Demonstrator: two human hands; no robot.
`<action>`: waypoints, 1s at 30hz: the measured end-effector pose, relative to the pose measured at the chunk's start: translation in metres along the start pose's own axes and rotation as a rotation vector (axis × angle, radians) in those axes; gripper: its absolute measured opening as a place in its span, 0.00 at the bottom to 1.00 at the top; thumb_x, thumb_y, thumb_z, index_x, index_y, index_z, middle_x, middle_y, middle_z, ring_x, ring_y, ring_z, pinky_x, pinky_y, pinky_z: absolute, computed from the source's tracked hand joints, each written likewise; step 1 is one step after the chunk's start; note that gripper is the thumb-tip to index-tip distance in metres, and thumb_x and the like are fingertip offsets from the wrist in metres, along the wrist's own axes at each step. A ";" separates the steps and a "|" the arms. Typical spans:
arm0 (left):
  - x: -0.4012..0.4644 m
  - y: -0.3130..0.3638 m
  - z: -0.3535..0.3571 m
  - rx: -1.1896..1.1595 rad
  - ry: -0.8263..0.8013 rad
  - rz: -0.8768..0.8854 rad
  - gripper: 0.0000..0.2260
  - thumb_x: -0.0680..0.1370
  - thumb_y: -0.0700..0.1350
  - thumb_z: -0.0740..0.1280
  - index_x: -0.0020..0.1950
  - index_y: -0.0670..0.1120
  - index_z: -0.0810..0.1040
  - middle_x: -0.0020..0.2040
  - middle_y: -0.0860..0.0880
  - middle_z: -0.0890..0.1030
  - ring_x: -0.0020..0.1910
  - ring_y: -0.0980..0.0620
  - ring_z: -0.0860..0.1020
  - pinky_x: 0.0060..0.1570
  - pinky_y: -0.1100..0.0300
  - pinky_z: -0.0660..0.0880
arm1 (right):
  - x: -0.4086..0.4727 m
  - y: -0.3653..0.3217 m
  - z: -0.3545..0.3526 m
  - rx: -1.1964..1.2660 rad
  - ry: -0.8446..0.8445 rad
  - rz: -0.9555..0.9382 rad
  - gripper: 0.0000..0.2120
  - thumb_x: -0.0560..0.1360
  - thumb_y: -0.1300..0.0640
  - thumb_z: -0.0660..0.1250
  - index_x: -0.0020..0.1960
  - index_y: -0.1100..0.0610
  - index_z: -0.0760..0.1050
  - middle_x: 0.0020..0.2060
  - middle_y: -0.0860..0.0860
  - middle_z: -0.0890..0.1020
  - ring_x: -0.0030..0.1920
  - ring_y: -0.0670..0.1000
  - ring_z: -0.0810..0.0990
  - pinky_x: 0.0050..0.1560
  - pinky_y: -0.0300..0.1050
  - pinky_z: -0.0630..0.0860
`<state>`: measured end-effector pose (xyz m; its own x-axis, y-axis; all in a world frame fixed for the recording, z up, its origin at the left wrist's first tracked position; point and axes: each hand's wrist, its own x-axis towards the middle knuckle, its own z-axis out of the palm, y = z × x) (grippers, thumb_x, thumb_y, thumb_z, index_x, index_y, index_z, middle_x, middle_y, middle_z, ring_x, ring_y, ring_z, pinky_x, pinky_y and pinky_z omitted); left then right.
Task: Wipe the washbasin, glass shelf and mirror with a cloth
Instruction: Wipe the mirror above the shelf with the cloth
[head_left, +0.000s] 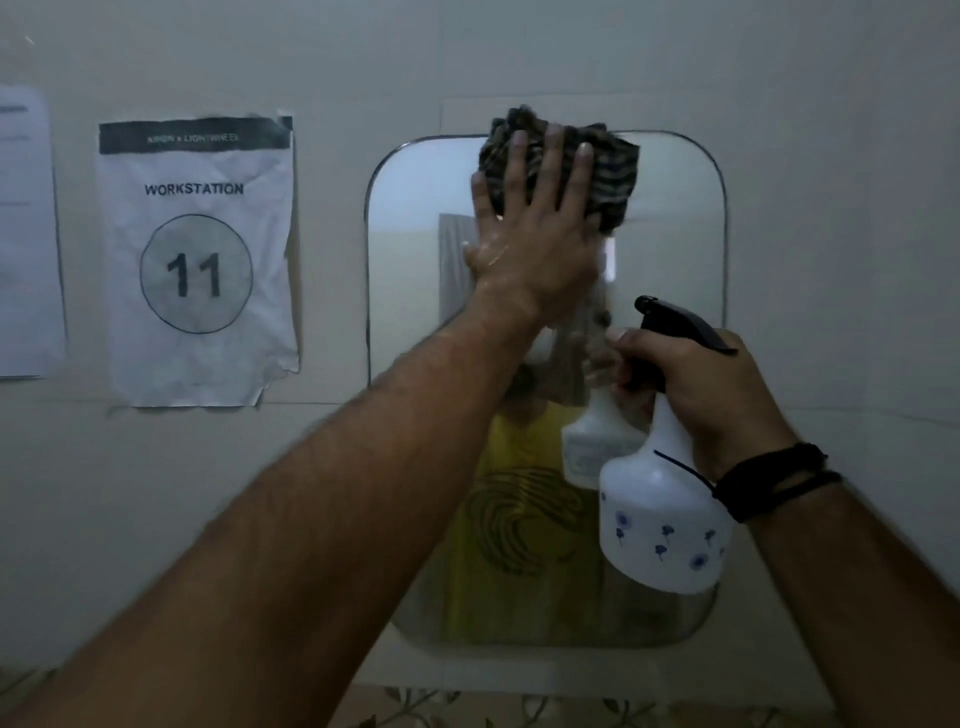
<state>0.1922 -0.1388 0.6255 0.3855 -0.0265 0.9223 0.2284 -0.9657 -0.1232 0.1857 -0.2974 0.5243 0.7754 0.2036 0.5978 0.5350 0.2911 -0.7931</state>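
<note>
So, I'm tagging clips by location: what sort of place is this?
Probably a washroom set up as a numbered workstation: a wall mirror being wiped with a cloth, and a Workstation 11 sign beside it.

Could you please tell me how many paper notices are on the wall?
2. The workstation notice hangs just left of the mirror; a second sheet is farther left, cut by the frame edge. Others may be off-frame.

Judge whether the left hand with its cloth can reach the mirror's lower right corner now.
Probably not directly: the right hand holds the spray bottle in front of that corner of the mirror, blocking the left hand.
</note>
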 end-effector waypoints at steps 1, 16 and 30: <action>-0.006 -0.013 0.001 -0.009 0.013 -0.021 0.30 0.83 0.59 0.47 0.84 0.53 0.44 0.84 0.49 0.41 0.82 0.43 0.38 0.76 0.32 0.39 | 0.004 -0.001 0.007 0.011 -0.004 0.006 0.09 0.74 0.57 0.76 0.43 0.63 0.84 0.33 0.58 0.83 0.35 0.55 0.82 0.39 0.46 0.80; -0.075 -0.111 -0.007 -0.057 0.037 -0.305 0.32 0.82 0.58 0.45 0.84 0.49 0.44 0.84 0.42 0.41 0.82 0.38 0.38 0.77 0.33 0.40 | 0.016 -0.020 0.038 -0.065 -0.068 -0.044 0.16 0.72 0.53 0.74 0.51 0.65 0.85 0.48 0.66 0.88 0.40 0.58 0.81 0.43 0.50 0.79; -0.059 0.045 0.028 -0.060 -0.089 0.028 0.35 0.81 0.61 0.48 0.84 0.49 0.40 0.83 0.42 0.35 0.80 0.36 0.32 0.74 0.28 0.37 | 0.005 -0.023 -0.050 -0.114 0.138 -0.095 0.10 0.77 0.55 0.74 0.42 0.61 0.82 0.33 0.57 0.81 0.33 0.54 0.80 0.31 0.38 0.76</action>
<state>0.2046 -0.1737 0.5551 0.4694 -0.0329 0.8824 0.1633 -0.9788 -0.1233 0.1937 -0.3496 0.5392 0.7544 0.0477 0.6547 0.6360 0.1936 -0.7470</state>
